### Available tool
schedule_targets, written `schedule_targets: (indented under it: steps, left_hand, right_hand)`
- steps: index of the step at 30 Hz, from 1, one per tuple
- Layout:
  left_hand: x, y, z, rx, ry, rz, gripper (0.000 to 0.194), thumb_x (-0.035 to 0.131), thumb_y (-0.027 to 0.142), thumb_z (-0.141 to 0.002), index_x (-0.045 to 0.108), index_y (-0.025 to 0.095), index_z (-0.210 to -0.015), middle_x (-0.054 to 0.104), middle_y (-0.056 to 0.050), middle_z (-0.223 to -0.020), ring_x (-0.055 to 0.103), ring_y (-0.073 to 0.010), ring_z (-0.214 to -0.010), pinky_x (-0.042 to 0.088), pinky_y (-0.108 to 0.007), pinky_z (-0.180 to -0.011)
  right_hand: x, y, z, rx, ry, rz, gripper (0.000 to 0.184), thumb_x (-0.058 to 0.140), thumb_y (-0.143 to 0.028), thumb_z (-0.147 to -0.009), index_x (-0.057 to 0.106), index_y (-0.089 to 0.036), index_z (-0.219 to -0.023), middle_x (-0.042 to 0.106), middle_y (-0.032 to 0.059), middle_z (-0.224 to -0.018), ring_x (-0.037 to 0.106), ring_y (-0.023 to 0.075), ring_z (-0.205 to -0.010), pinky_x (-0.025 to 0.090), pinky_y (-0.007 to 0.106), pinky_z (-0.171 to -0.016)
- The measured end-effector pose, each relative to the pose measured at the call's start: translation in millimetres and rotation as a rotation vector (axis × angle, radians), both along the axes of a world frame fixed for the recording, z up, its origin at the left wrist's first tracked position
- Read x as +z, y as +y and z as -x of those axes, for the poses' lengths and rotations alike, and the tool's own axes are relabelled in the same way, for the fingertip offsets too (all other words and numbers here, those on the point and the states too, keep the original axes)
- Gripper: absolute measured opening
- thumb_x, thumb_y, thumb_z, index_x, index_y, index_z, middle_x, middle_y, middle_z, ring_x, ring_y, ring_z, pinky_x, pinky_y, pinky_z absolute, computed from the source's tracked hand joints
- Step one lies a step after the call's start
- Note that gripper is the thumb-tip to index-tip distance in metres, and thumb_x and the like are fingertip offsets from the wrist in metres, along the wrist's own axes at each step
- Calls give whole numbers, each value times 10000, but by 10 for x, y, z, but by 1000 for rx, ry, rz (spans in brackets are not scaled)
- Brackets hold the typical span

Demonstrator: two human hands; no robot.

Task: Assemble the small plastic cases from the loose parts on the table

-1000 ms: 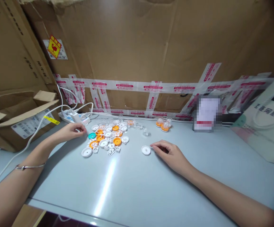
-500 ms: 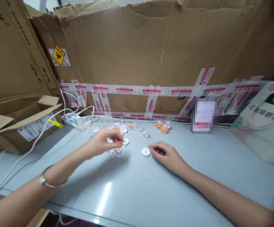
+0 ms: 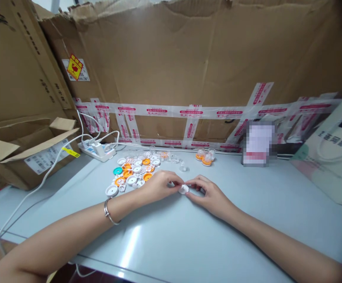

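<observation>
Left hand's [image 3: 161,184] swung from the pile [image 3: 132,180] to the white disc [image 3: 184,190] on the table [image 3: 165,236], so now it's two-handed work, right hand [image 3: 209,192] clamped on its edge, left's grip I can't tell.

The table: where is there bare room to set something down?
On the table, bare patches lie between left forearm and right forearm, and between the right forearm and the printed bag. It is crowded at the pile of plastic parts, and between the left hand and right hand, around the white part.
</observation>
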State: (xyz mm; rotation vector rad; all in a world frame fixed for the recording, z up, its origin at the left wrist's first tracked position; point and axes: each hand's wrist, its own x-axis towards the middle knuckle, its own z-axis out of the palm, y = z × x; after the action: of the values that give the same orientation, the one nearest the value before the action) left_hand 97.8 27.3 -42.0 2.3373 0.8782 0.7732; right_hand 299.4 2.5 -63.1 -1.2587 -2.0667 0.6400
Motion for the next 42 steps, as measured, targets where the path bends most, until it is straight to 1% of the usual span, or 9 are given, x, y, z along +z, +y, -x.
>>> schedule_targets:
  steps: [3,6,10,18,21,25,28,34,42]
  left_hand:
    - [-88,20,-31,-1,-8,5,132,570,152,-789,687,159,-851,681,-26,-808,614,-114,-707,464,-199,-666]
    - [-139,28,-45,21,-29,10,111,582,166,-791,679,158,-844,668,-20,-799,607,-108,-708,455,-189,-653]
    - [-158,21,-58,41,-44,-2,101,592,182,-796,674,168,-852,661,-10,-801,595,-104,-722,443,-188,-669]
    - [-182,26,-66,58,-57,-28,92,613,181,-786,695,190,-827,663,-18,-795,574,-136,-771,426,-235,-722]
    - [-195,35,-69,64,-74,-16,73,632,209,-783,695,189,-813,656,-23,-840,572,-146,-826,426,-246,-762]
    - [-204,42,-73,73,-103,37,75,651,223,-769,700,196,-819,631,-29,-918,564,-154,-896,422,-252,-798]
    - [-204,45,-70,73,-114,94,75,660,218,-757,700,197,-818,634,-24,-898,565,-153,-884,422,-255,-799]
    - [-189,51,-67,86,-111,149,60,664,208,-743,694,182,-787,642,-25,-887,573,-156,-886,422,-262,-821]
    - [-191,47,-89,114,-101,211,71,694,214,-712,708,181,-772,650,-24,-887,591,-141,-847,438,-236,-782]
  right_hand:
    - [1,-1,5,-2,3,-1,203,607,-264,-760,669,-203,-944,592,36,-840,557,169,-755,459,291,-708]
    - [-2,5,7,-5,1,4,187,606,-261,-762,672,-199,-926,595,37,-844,563,168,-758,462,288,-708]
    - [-13,9,2,0,3,-8,192,604,-253,-764,676,-201,-935,596,39,-849,572,167,-765,464,281,-705]
    - [1,7,15,1,5,-18,189,610,-235,-754,686,-201,-923,599,38,-826,570,167,-751,465,282,-699]
    - [-3,10,14,2,7,-24,187,608,-234,-757,687,-202,-923,602,38,-826,569,165,-747,464,281,-694]
    - [-5,12,13,4,10,-31,189,610,-236,-758,688,-209,-927,601,34,-817,567,161,-739,463,276,-690]
    - [-2,10,14,2,12,-34,181,614,-237,-757,689,-212,-920,601,32,-814,569,159,-738,465,273,-688]
    - [-4,-3,6,-3,15,-42,162,619,-245,-762,689,-212,-905,611,34,-820,577,161,-744,475,274,-686]
    - [12,-2,22,-3,15,-51,148,629,-259,-758,697,-218,-883,618,31,-807,584,159,-731,481,272,-678]
